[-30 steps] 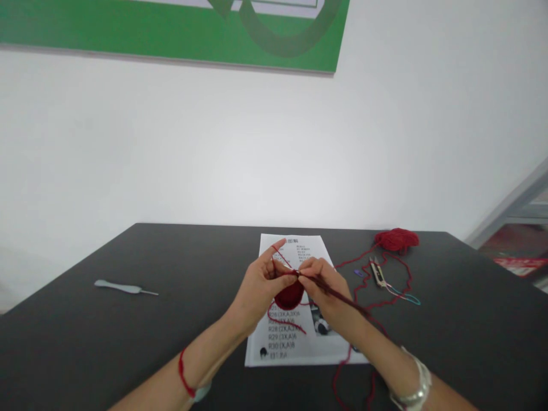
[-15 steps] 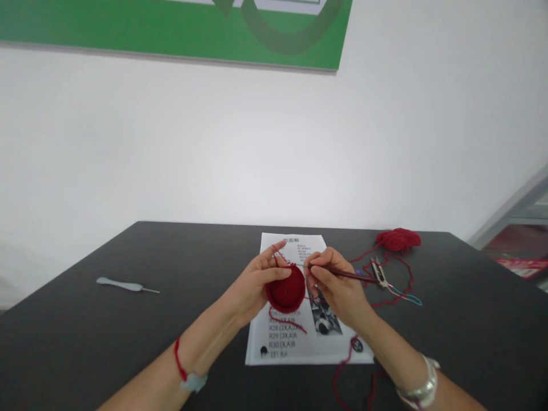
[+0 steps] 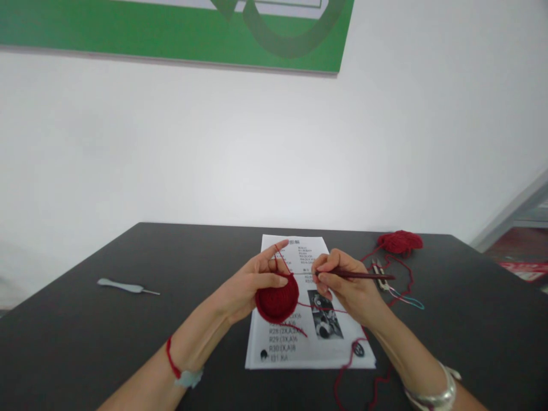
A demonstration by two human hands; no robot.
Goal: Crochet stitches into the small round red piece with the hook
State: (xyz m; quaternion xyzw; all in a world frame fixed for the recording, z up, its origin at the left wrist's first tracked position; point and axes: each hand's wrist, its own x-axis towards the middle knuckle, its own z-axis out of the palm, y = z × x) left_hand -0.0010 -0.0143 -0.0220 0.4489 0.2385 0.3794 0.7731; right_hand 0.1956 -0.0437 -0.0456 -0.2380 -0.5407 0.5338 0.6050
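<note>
two bare hands work over a printed pattern sheet (image 3: 342,357) on a dark tabletop (image 3: 85,325). left hand (image 3: 248,288) closed on a round crocheted piece (image 3: 277,298) of dark red yarn, thumb lying across its upper edge, forefinger raised with a strand of red yarn (image 3: 280,260) running up to it. piece held just above the sheet, lower edge overlapping the printed rows, a loose yarn tail (image 3: 299,329) trailing from it. right hand (image 3: 345,285) closed on a slim dark crochet hook (image 3: 363,275), pencil-style, thumb and fingers pinched around the shaft, tip aimed left at the top edge of the piece. work in hand looks like crochet in the round, mid-stitch; whether the tip is through a stitch is too small to tell. as things stand, the next move calls for the hook tip to catch the strand off the raised forefinger, with the left hand keeping the piece steady and the yarn taut. to the right, red yarn loops across the table from a yarn ball (image 3: 400,241) near the far edge, around a pair of thread snips (image 3: 379,274) and close to a thin teal thread (image 3: 406,300). well apart to the left lies a grey-handled crochet hook (image 3: 126,286). red cord bracelet (image 3: 172,358) on left wrist, silver bangle (image 3: 432,395) on right.
</note>
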